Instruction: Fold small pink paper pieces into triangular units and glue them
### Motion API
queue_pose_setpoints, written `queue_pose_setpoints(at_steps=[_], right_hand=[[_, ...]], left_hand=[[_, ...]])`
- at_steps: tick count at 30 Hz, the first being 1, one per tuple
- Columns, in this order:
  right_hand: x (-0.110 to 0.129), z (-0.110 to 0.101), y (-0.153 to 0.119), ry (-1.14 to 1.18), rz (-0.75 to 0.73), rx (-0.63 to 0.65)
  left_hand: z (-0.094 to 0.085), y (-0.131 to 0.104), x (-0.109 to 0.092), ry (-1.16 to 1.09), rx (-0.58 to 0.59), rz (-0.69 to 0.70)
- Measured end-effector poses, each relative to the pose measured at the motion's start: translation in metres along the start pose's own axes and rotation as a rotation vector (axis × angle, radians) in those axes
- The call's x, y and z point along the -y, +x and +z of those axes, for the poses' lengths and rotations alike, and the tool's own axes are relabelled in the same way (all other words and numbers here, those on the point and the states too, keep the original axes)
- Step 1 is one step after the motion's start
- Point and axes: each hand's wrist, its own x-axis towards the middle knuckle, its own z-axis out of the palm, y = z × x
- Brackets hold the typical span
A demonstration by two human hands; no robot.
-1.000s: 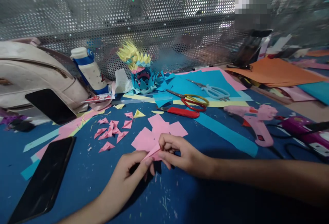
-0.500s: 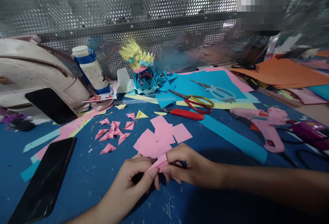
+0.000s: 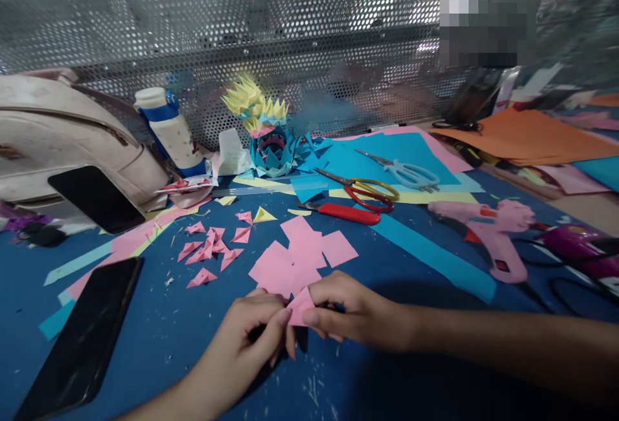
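Note:
Between my two hands is a small pink piece of paper (image 3: 302, 308), folded, held just above the blue table. My left hand (image 3: 256, 327) pinches its left corner between thumb and fingers. On its right side, the thumb and index finger of my right hand (image 3: 351, 308) are closed on it. Just beyond my fingers lie several flat pink paper squares (image 3: 294, 253), overlapping. Left of them is a loose group of small folded pink paper triangles (image 3: 210, 247), with one yellow folded triangle (image 3: 264, 215) nearby.
A red-handled cutter (image 3: 351, 213), red-and-yellow scissors (image 3: 370, 194) and light blue scissors (image 3: 411, 175) lie farther back. On the right is a pink glue gun (image 3: 498, 234) with its cord. Phones (image 3: 87, 337), a bottle (image 3: 169, 131) and a folded-paper model (image 3: 271, 137) stand or lie around.
The pink paper between my hands has turned from a narrow folded strip to a broader, flatter face. My left thumb has shifted slightly left; both hands keep hold.

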Motion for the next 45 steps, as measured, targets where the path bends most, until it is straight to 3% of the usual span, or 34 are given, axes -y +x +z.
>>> queue_pose_setpoints(at_steps=[20,45], right_hand=[[-0.0012,0.0003,-0.0014,-0.101,-0.171,-0.040],[0.0010,-0.0006,-0.0015,-0.124,-0.137,-0.054]], left_hand=[[-0.0002,-0.0022,-0.0054,-0.039,0.015,0.040],[0.0008,-0.0047,-0.0013,-0.021,-0.028,-0.018]])
